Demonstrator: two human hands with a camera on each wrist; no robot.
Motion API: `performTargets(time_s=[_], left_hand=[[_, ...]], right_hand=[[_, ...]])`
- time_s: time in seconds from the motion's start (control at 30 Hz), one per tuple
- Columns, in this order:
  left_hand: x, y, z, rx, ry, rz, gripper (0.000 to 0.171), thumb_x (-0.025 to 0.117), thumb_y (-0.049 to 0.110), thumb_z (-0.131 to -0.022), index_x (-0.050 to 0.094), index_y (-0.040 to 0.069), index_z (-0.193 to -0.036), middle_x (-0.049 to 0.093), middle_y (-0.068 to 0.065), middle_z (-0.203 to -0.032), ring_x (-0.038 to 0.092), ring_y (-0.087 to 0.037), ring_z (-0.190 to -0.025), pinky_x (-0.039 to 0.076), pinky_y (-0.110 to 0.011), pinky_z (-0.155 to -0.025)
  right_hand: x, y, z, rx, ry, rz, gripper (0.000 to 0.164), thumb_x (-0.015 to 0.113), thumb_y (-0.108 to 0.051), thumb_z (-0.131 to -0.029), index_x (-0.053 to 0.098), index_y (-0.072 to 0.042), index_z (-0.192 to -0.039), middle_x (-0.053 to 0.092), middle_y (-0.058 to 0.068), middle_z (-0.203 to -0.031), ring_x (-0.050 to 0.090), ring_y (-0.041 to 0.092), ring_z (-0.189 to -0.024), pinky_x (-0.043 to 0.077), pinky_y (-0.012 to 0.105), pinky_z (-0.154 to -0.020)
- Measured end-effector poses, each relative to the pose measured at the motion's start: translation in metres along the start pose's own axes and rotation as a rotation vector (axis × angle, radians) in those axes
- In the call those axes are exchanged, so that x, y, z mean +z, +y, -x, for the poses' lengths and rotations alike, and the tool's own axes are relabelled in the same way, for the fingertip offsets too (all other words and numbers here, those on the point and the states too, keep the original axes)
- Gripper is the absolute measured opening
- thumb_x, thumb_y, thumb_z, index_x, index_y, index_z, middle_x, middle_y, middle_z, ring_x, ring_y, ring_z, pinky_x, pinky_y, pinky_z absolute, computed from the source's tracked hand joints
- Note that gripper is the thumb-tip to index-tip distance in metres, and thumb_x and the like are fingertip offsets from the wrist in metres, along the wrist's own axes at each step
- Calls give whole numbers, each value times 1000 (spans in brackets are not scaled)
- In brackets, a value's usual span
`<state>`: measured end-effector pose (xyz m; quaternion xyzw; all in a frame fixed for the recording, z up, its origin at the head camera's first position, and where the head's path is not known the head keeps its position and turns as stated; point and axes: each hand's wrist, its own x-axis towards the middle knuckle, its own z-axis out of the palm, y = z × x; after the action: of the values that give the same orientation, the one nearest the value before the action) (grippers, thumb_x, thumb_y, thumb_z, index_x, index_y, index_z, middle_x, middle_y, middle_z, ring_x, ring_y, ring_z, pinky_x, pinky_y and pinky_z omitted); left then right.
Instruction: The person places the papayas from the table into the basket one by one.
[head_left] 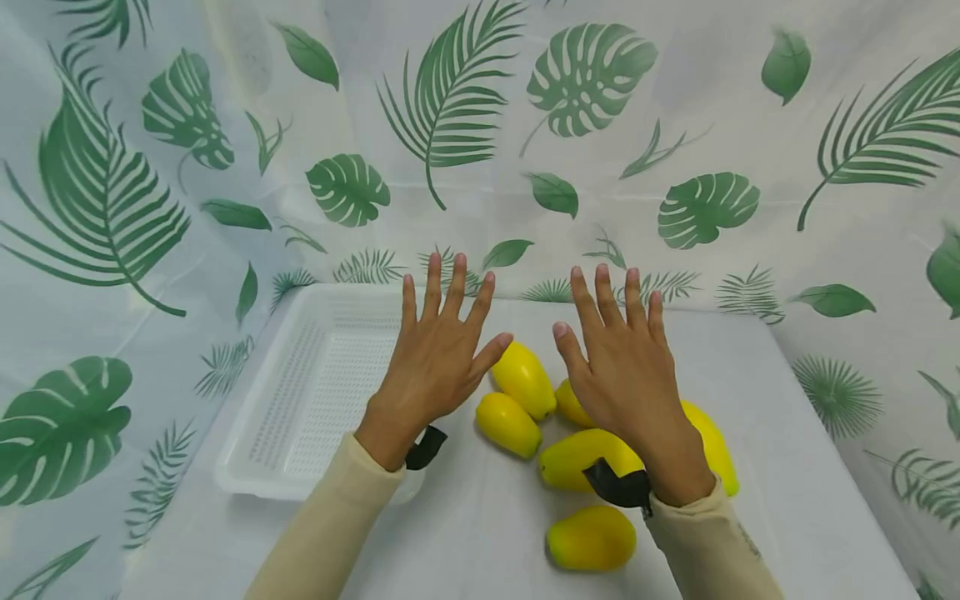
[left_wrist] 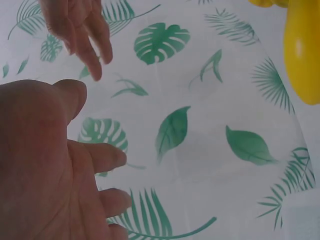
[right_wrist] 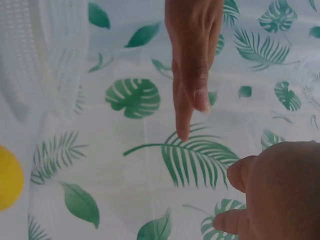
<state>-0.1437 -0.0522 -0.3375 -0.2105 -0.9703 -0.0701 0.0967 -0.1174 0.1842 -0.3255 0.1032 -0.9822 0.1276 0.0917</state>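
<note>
Both hands are held up over the table with fingers straight and spread, backs toward the head camera. My left hand point(head_left: 435, 358) overlaps the right side of a white plastic basket point(head_left: 258, 400) in the head view and holds nothing. Over the yellow fruits hovers my right hand point(head_left: 626, 375), also holding nothing. The fruits look like papayas or mangoes: a larger one point(head_left: 523, 379), a small one point(head_left: 508, 425), a long one point(head_left: 588, 458) and a greenish-orange one point(head_left: 591, 538). Another papaya-like fruit point(head_left: 712, 446) is partly hidden behind the right wrist, and one more point(head_left: 572, 406) behind the right thumb.
A white cloth covers the table point(head_left: 795, 517). Behind and beside it hangs a white curtain point(head_left: 480, 225) printed with green leaves. Black straps circle both wrists, below them beige sleeves point(head_left: 337, 517).
</note>
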Motion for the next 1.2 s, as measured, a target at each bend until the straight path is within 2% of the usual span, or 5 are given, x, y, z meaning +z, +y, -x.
performTargets(time_s=[0.2, 0.37, 0.6, 0.97, 1.2], left_hand=[[-8, -8, 13, -23, 4, 22, 76, 33, 64, -110, 13, 24, -172, 4, -20, -179, -9, -47, -165, 1, -71, -133], [-8, -28, 27, -71, 16, 48, 77, 34, 66, -110, 15, 26, -172, 7, -21, -179, -2, -48, -165, 4, -72, -133], [-4, -55, 42, -125, 16, 80, 83, 39, 69, -107, 12, 26, -173, 8, -20, -179, -1, -48, -165, 5, -75, -131], [8, -83, 51, -193, -3, 102, 85, 43, 69, -106, 13, 25, -173, 10, -21, -178, -1, -46, -166, 6, -78, -130], [17, -101, 57, -211, 26, 122, 84, 46, 66, -106, 19, 21, -172, 13, -22, -177, 3, -49, -165, 11, -79, -128]], right_hand=[[-1, 15, 11, 36, 39, -53, 72, 35, -54, -112, 8, -27, -173, 12, 17, -178, -4, 43, -166, -7, 67, -134], [6, 46, 23, 82, 103, -78, 75, 43, -55, -110, 9, -30, -173, 17, 20, -176, 6, 47, -165, -3, 68, -134], [11, 81, 41, 114, 163, -80, 77, 49, -52, -108, 13, -29, -172, 23, 26, -173, 13, 50, -164, -2, 70, -133], [25, 104, 50, 145, 178, -70, 79, 53, -53, -106, 19, -27, -172, 28, 30, -170, 20, 56, -159, 4, 74, -132], [35, 113, 55, 172, 187, -76, 83, 57, -54, -104, 19, -27, -172, 25, 29, -172, 25, 59, -156, 4, 75, -131]])
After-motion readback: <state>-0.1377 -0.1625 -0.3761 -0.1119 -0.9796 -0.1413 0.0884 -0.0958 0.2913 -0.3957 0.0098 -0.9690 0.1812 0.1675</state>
